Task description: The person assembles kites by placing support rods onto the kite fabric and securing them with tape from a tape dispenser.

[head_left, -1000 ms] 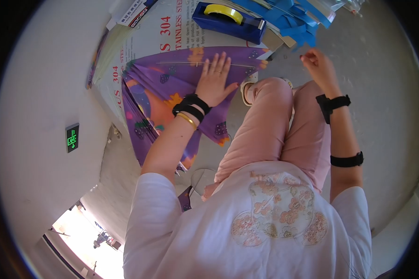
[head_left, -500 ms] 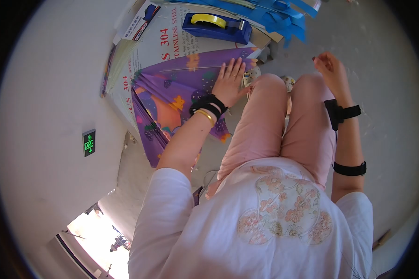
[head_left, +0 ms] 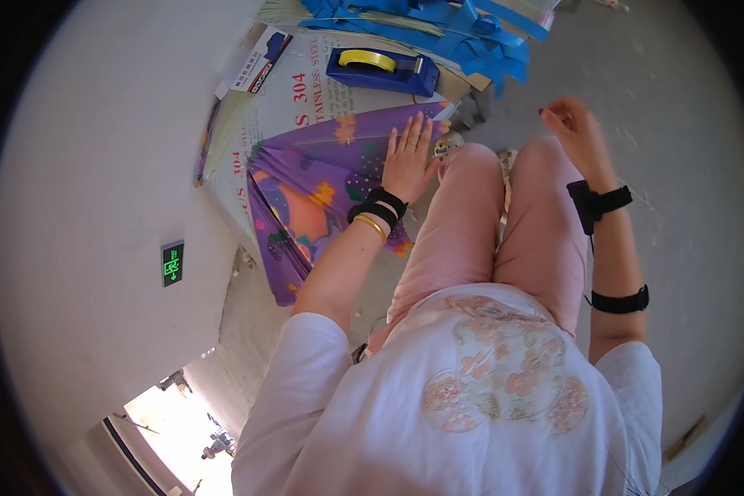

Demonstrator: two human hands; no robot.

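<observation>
My left hand (head_left: 407,161) lies flat with its fingers stretched on a thin purple printed cloth (head_left: 368,145), which looks like a kite sail. Orange, pink and dark green figures cover the cloth, a thin rod-like line crosses its upper part, and its lower left side hangs in folds over the board's edge. Above my right knee, my right hand (head_left: 574,124) is raised with its fingers curled in. Whatever it may hold is too small to make out. Just beyond the cloth stands a blue tape dispenser (head_left: 388,81) with a yellow tape roll (head_left: 366,59).
Under the cloth is a white board (head_left: 285,103) with red "304 stainless steel" print. Blue strips (head_left: 463,41) and pale thin sticks (head_left: 277,12) lie at its far side, near a printed package (head_left: 260,62). A wall with a green exit sign (head_left: 172,263) stands to the left.
The view has shifted slightly, so the board and cloth sit a little lower and further right. My left hand stays flat on the cloth; my right hand has moved slightly left, still curled.
</observation>
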